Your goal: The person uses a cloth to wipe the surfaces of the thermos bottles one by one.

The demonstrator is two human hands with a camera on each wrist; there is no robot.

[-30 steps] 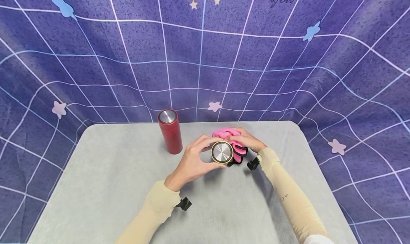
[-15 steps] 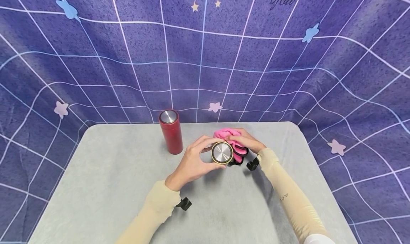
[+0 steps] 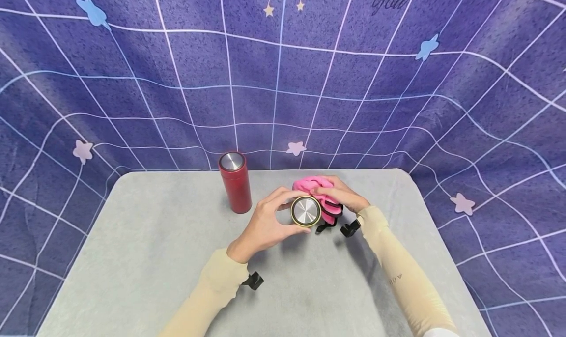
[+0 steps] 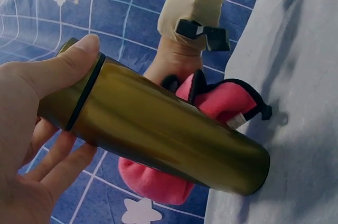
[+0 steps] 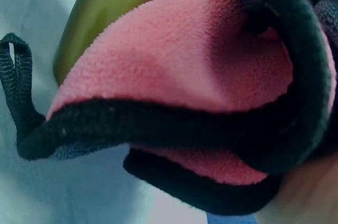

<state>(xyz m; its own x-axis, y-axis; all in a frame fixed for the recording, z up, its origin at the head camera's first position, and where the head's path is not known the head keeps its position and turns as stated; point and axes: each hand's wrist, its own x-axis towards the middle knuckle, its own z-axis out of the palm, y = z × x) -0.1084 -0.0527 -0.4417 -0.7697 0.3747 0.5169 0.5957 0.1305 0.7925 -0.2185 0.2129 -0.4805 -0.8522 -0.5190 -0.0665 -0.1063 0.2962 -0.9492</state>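
The gold bottle (image 4: 158, 123) is between the hands, lid (image 3: 306, 210) up, its long side pointing down at the counter (image 3: 146, 253). Whether it touches there is hard to tell. The left hand (image 3: 265, 221) is nearer, pinching its top with thumb and fingers. The right hand (image 3: 342, 193) grips a pink cloth (image 5: 158, 60) against the bottle's far right side. Count: two hands, one cloth, one gold bottle, one red bottle (image 3: 238, 192).
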